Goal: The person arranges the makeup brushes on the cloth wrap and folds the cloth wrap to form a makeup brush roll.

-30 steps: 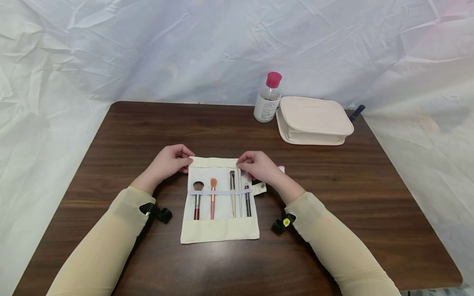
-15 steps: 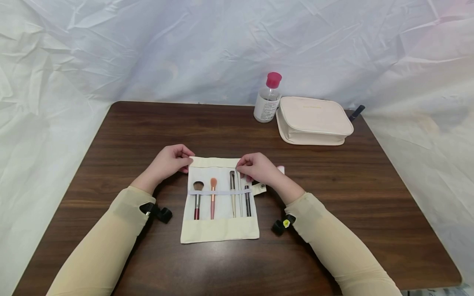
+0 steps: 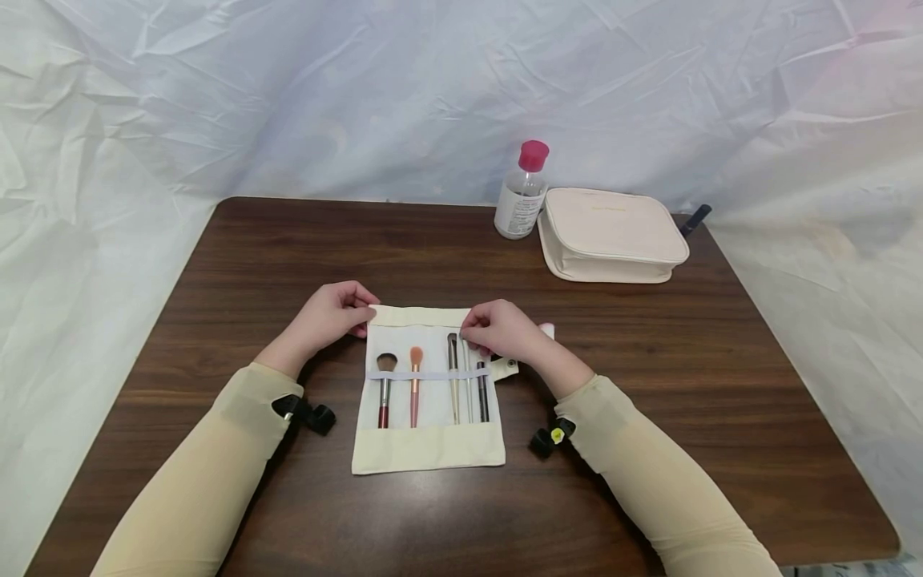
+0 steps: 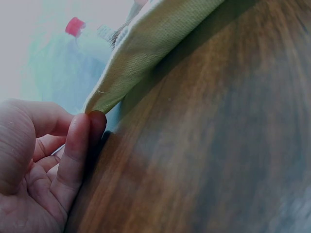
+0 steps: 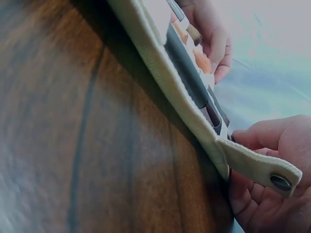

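Note:
A cream fabric makeup brush roll (image 3: 429, 450) lies unfolded on the table. My left hand (image 3: 333, 316) pinches its upper left corner, and the left wrist view shows thumb and finger on the cloth edge (image 4: 141, 58). Near the upper right, my right hand (image 3: 505, 330) pinches the top of a slim white stick (image 3: 469, 393), whose tip is hidden by the fingers. Under the elastic band sit a dark-haired brush (image 3: 386, 363), an orange-haired brush (image 3: 415, 357), a narrow flat brush (image 3: 453, 353) and a short black tube (image 3: 482, 397). A snap strap (image 5: 262, 165) sticks out at the right edge.
At the back right stand a clear bottle (image 3: 519, 208) with a red cap and a pale pink zip pouch (image 3: 613, 232). Behind the pouch a black pen-like stick (image 3: 695, 219) pokes out. A small pale object (image 3: 548, 329) is partly hidden behind my right wrist.
My right hand has shifted slightly down toward me, and the slim white stick now slants a little, its top farther left. The left hand and brush roll look unchanged.

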A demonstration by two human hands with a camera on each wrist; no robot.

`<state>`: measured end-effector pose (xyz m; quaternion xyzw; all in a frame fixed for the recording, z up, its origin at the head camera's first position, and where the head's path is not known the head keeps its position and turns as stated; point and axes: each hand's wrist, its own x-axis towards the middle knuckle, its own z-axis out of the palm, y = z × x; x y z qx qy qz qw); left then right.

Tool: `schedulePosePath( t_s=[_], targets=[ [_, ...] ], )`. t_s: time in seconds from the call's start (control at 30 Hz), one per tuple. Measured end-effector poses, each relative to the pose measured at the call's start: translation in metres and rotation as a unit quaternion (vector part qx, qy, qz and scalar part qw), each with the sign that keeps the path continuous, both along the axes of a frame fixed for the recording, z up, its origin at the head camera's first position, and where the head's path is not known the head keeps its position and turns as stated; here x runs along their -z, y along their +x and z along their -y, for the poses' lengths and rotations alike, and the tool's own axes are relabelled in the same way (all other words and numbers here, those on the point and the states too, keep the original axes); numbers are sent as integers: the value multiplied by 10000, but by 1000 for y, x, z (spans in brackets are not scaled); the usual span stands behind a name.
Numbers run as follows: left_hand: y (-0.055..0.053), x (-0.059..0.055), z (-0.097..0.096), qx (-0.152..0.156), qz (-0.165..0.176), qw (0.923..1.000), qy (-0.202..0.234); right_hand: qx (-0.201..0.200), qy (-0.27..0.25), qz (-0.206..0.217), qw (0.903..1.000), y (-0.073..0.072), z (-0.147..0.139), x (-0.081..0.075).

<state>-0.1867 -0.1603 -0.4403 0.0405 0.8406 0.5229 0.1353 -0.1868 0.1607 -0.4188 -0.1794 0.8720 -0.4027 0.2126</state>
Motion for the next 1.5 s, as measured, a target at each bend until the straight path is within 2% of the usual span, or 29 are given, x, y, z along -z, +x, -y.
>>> schedulePosePath(
  t_s=[0.23,0.3,0.53,0.77,0.97,1.13,1.5],
  targets=[
    [3,-2,1,-36,48,9999,-108,6,-66,-6,10000,-1,-7,-4],
    [4,-3,2,-36,52,9999,-124,27,-128,-57,9999,-3,-15,-9],
    [3,-5,0,34,53,10000,-65,470,-150,-414,9979,-10,-56,-34],
    [2,-5,0,17,83,9999,-75,339,449,-563,9968,-12,-95,-35],
    [3,-7,-1,42,78,10000,-45,393,1292,-546,9893,-9,-115,-32],
    [2,-6,-1,28,95,9999,-30,351,1985,-383,9787,-2,-114,-33],
    [3,-7,-1,11,94,9999,-63,227,2290,-607,9713,3,-101,-27]
  ],
)
